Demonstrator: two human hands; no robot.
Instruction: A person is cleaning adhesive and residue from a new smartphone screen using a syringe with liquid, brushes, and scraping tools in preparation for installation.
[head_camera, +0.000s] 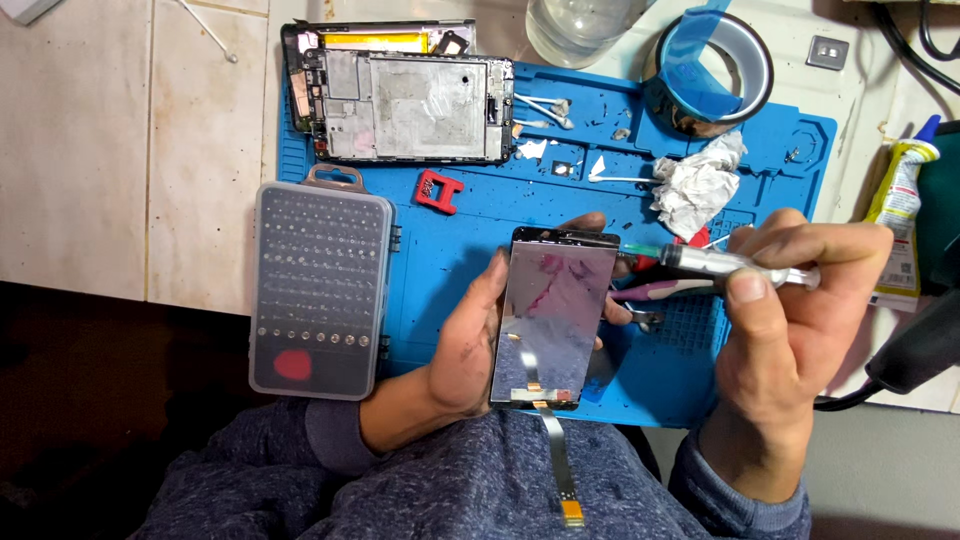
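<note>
My left hand (462, 345) holds a phone screen panel (553, 315) upright by its edges, reflective back side up, with a thin flex cable (560, 465) hanging from its lower end. In my right hand (790, 340) is a clear syringe-like applicator (735, 265), its green-tipped needle pointing left at the panel's top right corner. Both hands are over the blue work mat (450, 250).
An opened phone frame (400, 100) lies at the mat's back left. A grey screwdriver-bit case (320, 290) overlaps the mat's left edge. A small red tool (438, 190), crumpled tissue (695, 185), blue tape roll (708, 70), cotton swabs (545, 110), a clear bottle (575, 25) and a glue tube (900, 220) surround them.
</note>
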